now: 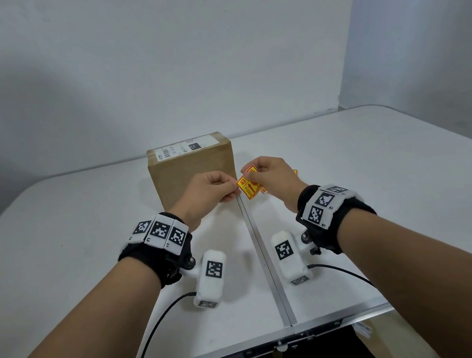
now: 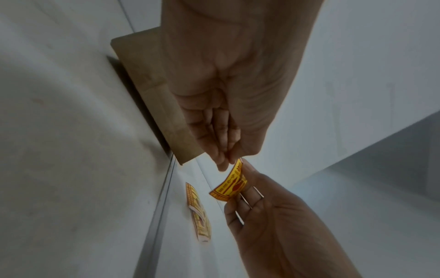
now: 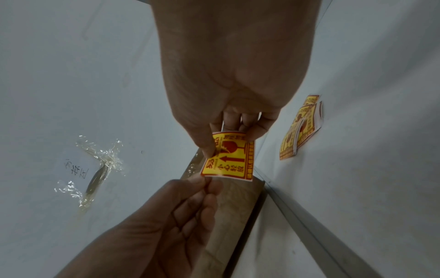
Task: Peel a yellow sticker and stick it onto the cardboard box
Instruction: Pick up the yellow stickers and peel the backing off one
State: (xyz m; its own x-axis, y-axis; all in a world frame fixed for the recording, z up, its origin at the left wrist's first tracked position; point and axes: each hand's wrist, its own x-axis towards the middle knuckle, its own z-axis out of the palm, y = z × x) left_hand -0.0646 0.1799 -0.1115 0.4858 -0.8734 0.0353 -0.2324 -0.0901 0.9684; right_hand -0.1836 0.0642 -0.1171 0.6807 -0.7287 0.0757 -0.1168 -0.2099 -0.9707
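I have the yellow-and-red rectangular paper sticker (image 1: 249, 188) pinched between my left hand (image 1: 207, 192) and right hand (image 1: 271, 174), at four o'clock off the brown cardboard box (image 1: 190, 166). Peeling looks barely begun; sticking remains.

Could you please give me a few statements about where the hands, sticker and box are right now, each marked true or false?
1. Both hands pinch the yellow sticker. True.
2. The sticker is already stuck on the cardboard box. False: it is held in the air, beside the box.
3. More stickers lie on the table. True.
4. The left hand rests flat on the box. False: its fingers pinch the sticker's corner, opposite the right hand.
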